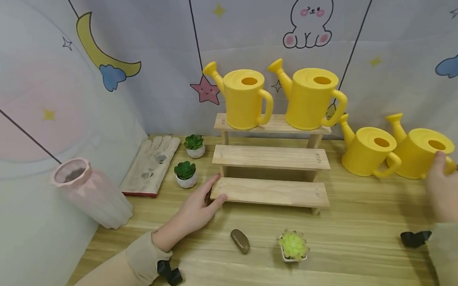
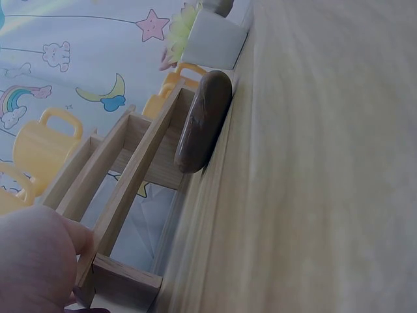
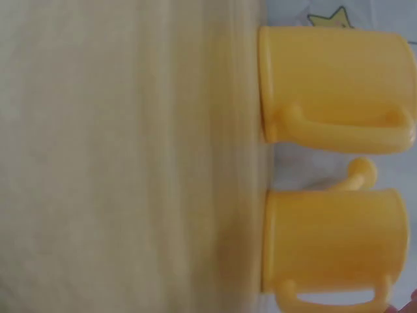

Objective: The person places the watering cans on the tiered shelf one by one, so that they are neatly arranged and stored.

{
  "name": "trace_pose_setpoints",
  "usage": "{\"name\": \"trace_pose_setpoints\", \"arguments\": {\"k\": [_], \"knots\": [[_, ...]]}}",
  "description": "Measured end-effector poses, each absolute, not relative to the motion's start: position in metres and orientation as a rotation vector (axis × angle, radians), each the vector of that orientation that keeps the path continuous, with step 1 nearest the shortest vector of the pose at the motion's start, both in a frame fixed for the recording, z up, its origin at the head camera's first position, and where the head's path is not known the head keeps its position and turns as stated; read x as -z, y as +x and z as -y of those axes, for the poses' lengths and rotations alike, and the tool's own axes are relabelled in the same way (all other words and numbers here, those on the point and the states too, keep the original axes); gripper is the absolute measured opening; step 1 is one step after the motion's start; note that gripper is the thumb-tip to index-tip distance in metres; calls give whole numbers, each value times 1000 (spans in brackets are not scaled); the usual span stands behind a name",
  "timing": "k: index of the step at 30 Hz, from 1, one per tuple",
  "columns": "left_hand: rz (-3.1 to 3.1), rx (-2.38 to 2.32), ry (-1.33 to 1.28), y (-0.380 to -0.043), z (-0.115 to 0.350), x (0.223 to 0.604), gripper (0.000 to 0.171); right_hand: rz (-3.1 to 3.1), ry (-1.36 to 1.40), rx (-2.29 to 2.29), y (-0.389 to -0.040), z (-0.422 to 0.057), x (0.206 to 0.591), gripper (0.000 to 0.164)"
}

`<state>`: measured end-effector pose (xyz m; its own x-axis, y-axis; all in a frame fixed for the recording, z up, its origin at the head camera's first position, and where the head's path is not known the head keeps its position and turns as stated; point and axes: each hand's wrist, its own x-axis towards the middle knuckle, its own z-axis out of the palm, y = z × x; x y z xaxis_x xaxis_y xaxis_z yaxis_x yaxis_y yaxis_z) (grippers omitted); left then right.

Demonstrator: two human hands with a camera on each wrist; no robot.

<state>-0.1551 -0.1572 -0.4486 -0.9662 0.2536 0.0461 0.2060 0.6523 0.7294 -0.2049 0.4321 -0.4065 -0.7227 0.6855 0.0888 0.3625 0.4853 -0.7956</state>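
Yellow plastic watering cans are the items handled: in the head view, two are already set on the stepped pale-wood stand's top tier; two are seemingly left on the wood-grained table. The right hand is held spread by the rightmost handle, nothing visibly grasped. In the left wrist view, the stand's end is pinched by the left hand. In the right wrist view, contact with the handle cannot be confirmed.

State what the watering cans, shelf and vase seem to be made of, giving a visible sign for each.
Watering cans: probably plastic, smooth with a soft sheen; the yellow is even throughout.
Shelf: pale wood, apparently unpainted; grain shows on the boards.
Vase: perhaps glazed ceramic; ridged pink-to-white sides look faintly glossy, though plastic is possible.
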Motion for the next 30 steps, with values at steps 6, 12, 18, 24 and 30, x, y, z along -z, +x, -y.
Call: {"name": "trace_pose_setpoints", "arguments": {"k": [6, 12, 18, 24, 30], "knots": [[-2813, -1233, 423, -156, 158, 448, 74, 2392, -876, -1094, -204, -437, 415, 68], [-2825, -1227, 432, -156, 158, 447, 73, 2438, -862, -1085, -203, -441, 419, 72], [-2821, -1221, 423, -155, 158, 449, 73, 2468, -923, -1083, -203, -446, 424, 70], [-2812, -1227, 426, -155, 159, 449, 74, 2482, -948, -1035, -205, -446, 423, 65], [-2809, -1226, 428, -155, 158, 448, 74, 2518, -985, -994, -204, -452, 423, 60]]}}
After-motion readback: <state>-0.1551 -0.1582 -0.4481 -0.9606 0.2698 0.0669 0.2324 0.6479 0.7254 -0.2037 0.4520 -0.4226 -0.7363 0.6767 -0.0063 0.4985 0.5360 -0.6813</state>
